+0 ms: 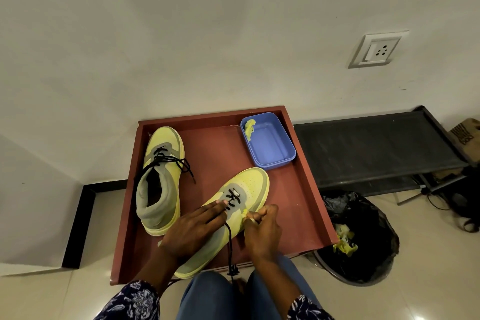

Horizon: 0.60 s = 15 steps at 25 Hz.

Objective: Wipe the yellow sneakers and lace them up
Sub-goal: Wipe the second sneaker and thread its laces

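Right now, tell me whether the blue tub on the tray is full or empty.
Nearly empty. The blue tub shows its bare floor, with only a crumpled yellow wipe lying against its far left corner. Whether it holds any water, I cannot tell.

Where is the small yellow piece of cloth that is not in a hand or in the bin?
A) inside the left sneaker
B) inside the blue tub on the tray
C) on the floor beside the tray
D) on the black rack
B: the yellow cloth piece lies in the far left corner of the blue tub, which stands on the red tray.
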### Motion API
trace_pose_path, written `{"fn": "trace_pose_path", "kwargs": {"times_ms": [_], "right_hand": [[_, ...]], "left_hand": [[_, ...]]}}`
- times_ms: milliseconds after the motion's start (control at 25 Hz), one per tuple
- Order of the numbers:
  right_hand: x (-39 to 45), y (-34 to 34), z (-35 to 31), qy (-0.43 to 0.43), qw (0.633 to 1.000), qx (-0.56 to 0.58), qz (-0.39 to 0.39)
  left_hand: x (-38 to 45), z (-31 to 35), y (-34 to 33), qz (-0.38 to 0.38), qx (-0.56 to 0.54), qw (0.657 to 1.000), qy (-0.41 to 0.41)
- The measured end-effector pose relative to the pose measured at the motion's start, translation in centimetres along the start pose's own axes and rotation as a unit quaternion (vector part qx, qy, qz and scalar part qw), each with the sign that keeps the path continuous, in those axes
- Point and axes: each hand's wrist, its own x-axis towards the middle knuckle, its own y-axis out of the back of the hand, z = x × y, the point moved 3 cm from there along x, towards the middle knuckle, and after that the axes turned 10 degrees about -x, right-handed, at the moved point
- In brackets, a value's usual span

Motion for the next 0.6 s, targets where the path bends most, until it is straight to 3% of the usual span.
{"fn": "trace_pose_path", "kwargs": {"times_ms": [360,600], "right_hand": [[3.6,1.6,-0.5,0.012,0.998,-0.037,0.051],[0.1,0.1,-0.4,0.036,0.999,-0.026,0.015]], "left_hand": [[0.2,0.4,0.3,-0.012,-0.012,1.0,-0.006],[-0.2,-0.2,-0.4,-0.015,-0.009,1.0,0.011]]}}
